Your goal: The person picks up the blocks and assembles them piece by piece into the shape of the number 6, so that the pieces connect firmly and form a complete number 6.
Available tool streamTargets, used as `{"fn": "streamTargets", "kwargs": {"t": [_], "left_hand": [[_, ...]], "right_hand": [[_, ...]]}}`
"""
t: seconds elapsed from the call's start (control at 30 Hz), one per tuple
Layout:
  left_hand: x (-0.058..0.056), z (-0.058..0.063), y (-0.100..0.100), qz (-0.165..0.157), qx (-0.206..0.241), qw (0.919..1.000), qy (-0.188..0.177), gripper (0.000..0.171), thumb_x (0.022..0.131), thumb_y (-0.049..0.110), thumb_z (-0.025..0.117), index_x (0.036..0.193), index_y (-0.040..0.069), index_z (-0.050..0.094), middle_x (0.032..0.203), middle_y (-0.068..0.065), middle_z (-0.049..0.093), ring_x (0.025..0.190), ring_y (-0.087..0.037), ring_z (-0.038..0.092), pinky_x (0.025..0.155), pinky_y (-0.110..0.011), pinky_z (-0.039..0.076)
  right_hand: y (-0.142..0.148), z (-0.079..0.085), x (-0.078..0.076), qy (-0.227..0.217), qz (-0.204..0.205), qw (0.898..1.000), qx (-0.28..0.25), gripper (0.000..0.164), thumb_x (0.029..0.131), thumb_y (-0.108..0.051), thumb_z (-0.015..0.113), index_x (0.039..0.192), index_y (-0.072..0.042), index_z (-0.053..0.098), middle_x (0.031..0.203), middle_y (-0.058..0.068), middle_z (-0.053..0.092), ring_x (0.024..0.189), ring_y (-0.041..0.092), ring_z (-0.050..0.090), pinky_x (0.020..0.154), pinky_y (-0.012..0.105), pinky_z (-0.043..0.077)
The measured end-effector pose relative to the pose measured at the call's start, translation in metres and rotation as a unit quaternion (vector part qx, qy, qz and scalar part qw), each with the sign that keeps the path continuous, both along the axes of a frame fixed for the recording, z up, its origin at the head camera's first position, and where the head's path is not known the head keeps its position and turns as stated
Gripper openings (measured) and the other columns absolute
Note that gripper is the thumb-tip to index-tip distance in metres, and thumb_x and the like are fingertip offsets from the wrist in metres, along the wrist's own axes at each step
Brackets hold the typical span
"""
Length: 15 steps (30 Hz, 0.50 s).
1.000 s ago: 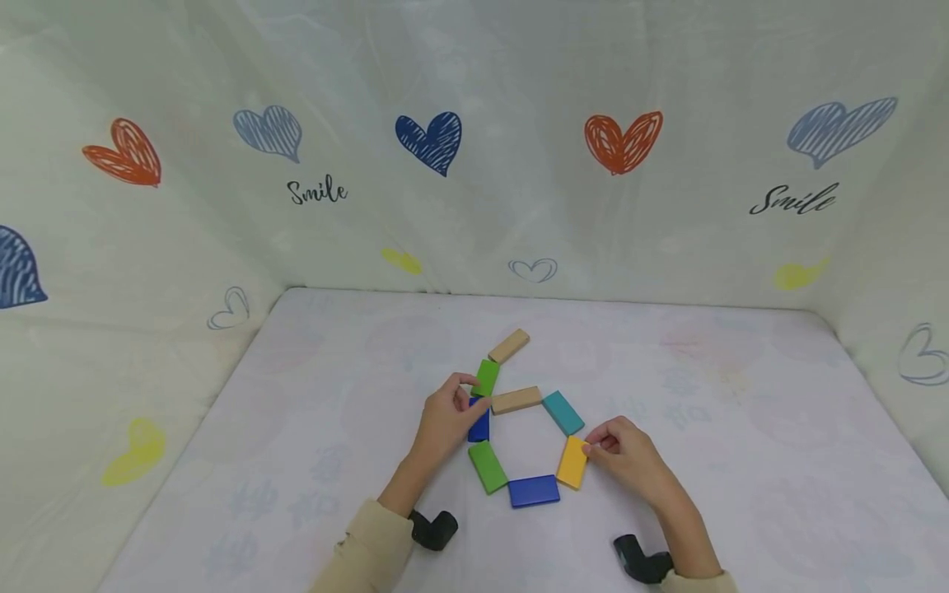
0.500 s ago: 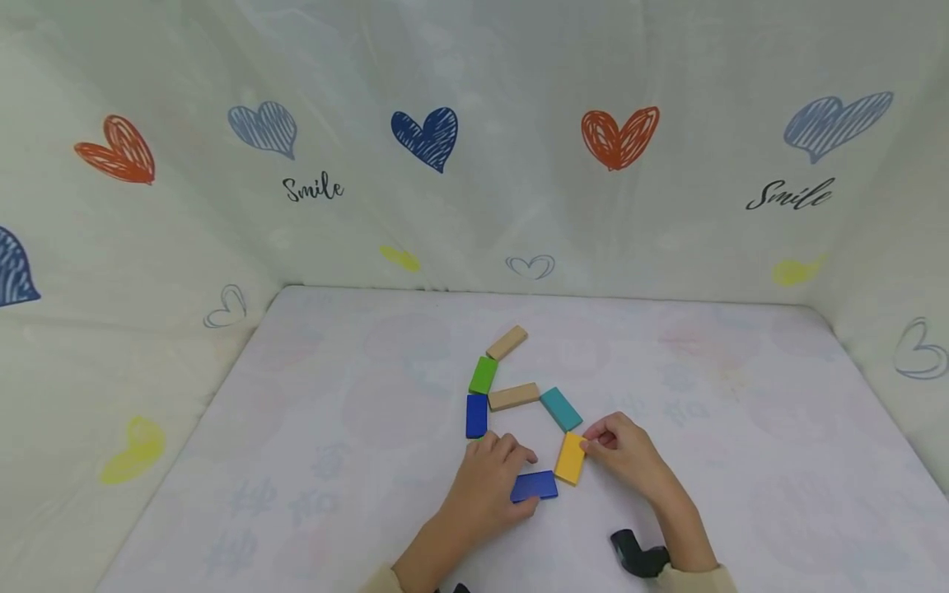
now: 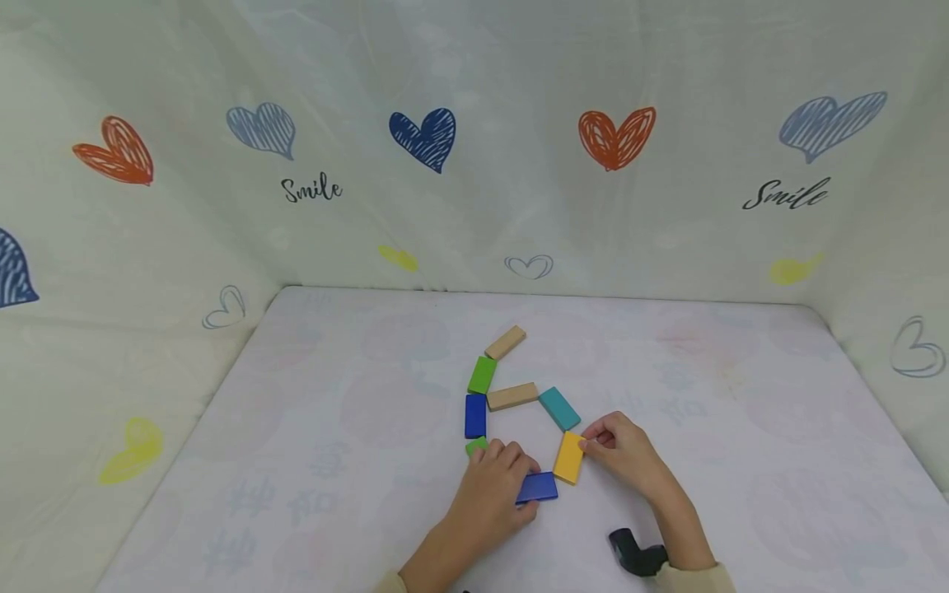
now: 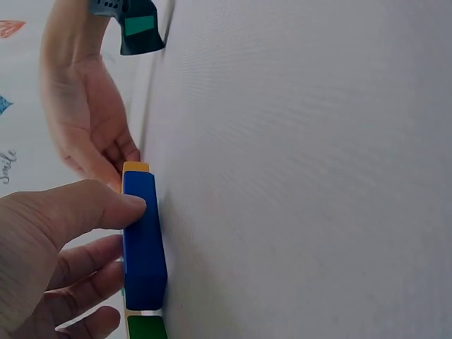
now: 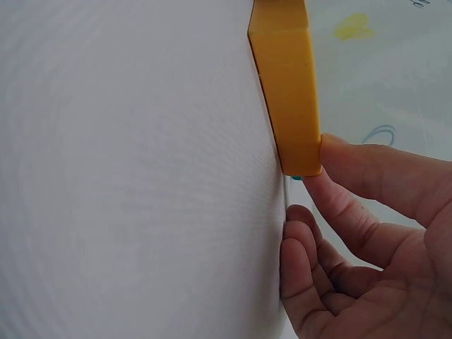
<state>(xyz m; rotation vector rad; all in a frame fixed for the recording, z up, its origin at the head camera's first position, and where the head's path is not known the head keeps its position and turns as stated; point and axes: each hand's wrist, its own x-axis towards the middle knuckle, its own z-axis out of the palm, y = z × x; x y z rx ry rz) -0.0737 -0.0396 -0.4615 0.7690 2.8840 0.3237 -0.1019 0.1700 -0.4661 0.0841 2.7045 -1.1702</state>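
Note:
My left hand [image 3: 489, 492] pinches the lower blue block [image 3: 541, 487], thumb on its near side and fingers across its far side. Partly hidden under this hand is a green block [image 3: 477, 445]. At the right, my right hand [image 3: 628, 455] holds the upper corner of a yellow block [image 3: 568, 459] between thumb and forefinger. The left wrist view shows the blue block [image 4: 143, 244] end to end with the yellow one [image 4: 135, 167]. A teal block [image 3: 559, 408] and a wooden block [image 3: 513, 396] close the ring's upper side.
Up the left run another blue block [image 3: 475, 416], a green block [image 3: 483, 375] and a slanted wooden block [image 3: 507, 342]. All lie flat on the white tabletop [image 3: 334, 412]. Behind stands a pale curtain [image 3: 519, 210] with printed hearts. A black wrist device [image 3: 636, 553] sits by the right forearm.
My left hand has left the upper-left blue block, moved down and right, and taken hold of the lower blue block. The right hand stays at the yellow block.

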Motion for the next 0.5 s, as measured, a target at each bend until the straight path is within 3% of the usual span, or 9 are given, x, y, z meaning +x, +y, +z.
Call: {"fn": "streamTargets", "kwargs": {"t": [0.5], "left_hand": [[0.0014, 0.0043, -0.0015, -0.001, 0.012, 0.9999, -0.009, 0.038, 0.079, 0.041, 0.07, 0.11, 0.023, 0.06, 0.1, 0.007, 0.054, 0.092, -0.011, 0.042, 0.08, -0.03, 0.04]], "right_hand": [[-0.0005, 0.0004, 0.0001, -0.001, 0.001, 1.0, -0.003, 0.017, 0.084, -0.018, 0.067, 0.091, -0.003, 0.062, 0.089, 0.004, 0.051, 0.08, 0.016, 0.047, 0.066, 0.021, 0.042]]}}
